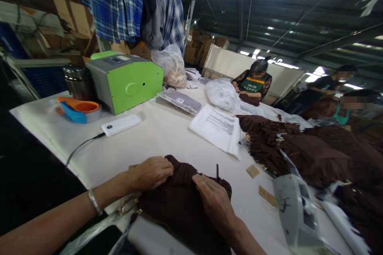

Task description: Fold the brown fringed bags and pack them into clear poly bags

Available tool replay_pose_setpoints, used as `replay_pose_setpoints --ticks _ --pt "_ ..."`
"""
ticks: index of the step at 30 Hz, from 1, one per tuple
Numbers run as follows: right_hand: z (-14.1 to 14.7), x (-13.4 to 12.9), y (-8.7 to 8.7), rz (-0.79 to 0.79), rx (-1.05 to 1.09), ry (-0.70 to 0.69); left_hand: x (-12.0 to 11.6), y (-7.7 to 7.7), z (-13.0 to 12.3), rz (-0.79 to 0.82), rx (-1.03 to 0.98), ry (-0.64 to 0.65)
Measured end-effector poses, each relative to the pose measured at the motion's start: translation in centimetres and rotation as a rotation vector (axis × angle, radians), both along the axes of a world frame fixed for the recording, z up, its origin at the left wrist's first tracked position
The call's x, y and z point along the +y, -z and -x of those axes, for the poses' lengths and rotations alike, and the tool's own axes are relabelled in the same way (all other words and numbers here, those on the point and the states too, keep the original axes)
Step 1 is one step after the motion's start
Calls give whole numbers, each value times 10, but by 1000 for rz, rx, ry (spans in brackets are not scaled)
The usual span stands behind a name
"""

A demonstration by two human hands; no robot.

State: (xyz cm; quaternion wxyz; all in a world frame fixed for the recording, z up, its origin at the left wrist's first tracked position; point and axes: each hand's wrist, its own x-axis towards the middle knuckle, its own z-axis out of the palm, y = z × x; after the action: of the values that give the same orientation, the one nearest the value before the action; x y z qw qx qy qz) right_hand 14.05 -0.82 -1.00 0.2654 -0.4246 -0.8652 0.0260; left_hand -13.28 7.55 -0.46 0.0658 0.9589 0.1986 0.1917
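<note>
A dark brown fabric bag (179,203) with gathered, fringed folds and gold-coloured metal clasps lies before me at the table's near edge. My left hand (154,173) has its fingers bent over the bag's upper left edge, gripping the cloth. On the right side of the bag, my right hand (214,199) rests with its fingers stretched out flat against the fabric. A narrow brown strip sticks up behind that hand. Clear plastic film (89,233) hangs near the clasps below my left forearm.
A pile of brown fringed bags (311,153) lies to the right, behind a grey tape dispenser (295,211). Cardboard tags (253,171) and printed sheets (215,127) are nearer. A green-grey machine (131,85), white power bank (121,124) and tape rolls (80,107) stand left. Co-workers (254,81) are beyond.
</note>
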Motion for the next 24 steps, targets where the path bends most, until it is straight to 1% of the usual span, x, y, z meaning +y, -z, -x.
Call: replay_pose_setpoints --ticks 4,5,6,8,10,13,14,16,18,21,24 --pt "4 -21 -22 119 -57 -237 -1 -8 6 55 0 -11" --pt "6 -25 -26 135 -61 -263 -2 -9 5 58 -13 -2" --pt "8 -27 -29 129 -54 -262 -4 -11 3 58 -26 12" --pt "14 -27 -30 86 -46 -194 -9 -12 -4 45 -31 33" --pt "22 -22 -26 37 -75 -94 -13 -9 -13 7 6 45" --pt "34 -12 -17 4 -171 30 -15 2 -23 -77 84 20" --pt "38 -10 -15 2 -209 63 -15 6 -24 -82 93 -1" --pt "45 -6 -13 13 -295 122 -14 15 -22 -28 63 -46" --pt "50 -3 -12 19 -382 158 -11 21 -18 83 -11 -73" --pt "55 1 -11 -3 -478 166 -7 26 -10 212 -111 -62" --pt "53 5 -9 -60 -469 156 -5 28 -5 265 -152 -34"
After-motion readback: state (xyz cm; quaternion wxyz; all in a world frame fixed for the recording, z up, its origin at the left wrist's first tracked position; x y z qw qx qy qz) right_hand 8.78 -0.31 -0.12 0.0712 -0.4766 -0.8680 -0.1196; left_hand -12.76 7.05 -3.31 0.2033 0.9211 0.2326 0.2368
